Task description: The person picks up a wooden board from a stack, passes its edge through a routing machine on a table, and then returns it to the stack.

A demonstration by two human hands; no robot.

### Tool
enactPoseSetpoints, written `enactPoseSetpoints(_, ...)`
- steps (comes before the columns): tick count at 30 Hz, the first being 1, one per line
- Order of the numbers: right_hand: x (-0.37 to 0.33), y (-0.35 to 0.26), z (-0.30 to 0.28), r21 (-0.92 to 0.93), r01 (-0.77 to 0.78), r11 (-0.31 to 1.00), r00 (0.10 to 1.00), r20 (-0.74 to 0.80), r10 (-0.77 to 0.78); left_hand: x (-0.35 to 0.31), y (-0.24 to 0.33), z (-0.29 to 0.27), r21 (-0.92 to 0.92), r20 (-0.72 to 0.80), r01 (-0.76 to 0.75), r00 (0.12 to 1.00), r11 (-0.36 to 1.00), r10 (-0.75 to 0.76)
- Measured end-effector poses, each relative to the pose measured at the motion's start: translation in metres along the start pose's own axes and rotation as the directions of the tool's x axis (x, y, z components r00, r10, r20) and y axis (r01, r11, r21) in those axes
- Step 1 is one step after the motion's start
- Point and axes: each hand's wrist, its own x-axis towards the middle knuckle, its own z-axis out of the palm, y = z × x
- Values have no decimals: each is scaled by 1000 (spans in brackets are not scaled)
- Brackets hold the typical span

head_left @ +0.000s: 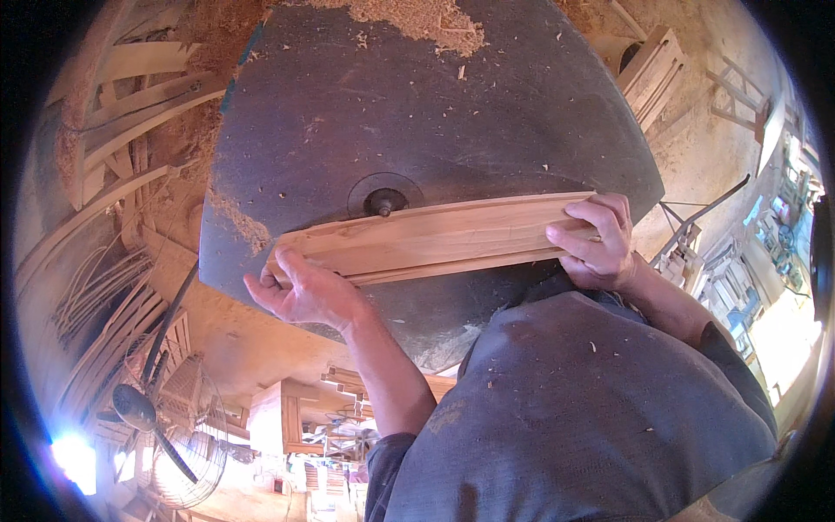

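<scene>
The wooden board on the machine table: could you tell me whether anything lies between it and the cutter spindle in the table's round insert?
Nothing visible does. The wooden board, gripped by the left hand and the right hand, has its far edge right beside the spindle; only loose shavings lie farther back on the table.

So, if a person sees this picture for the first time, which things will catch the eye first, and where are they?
First comes the long pale wooden board, lying across the middle of a dark metal machine table just in front of a round spindle. The left hand grips its left end and the right hand its right end. Sawdust is heaped at the table's far edge, and a standing fan shows at lower left.
</scene>
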Motion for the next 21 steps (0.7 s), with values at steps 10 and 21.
enactPoseSetpoints(10, 17, -9, 20, 41, 11, 999, 1000, -20, -10, 30, -9, -1, -41, -45, -75, 996, 996, 74)
enactPoseSetpoints(21, 36, -19, 46, 62, 36, 997, 999, -30, -34, 72, -29, -10, -24, -64, -144, 988, 989, 142)
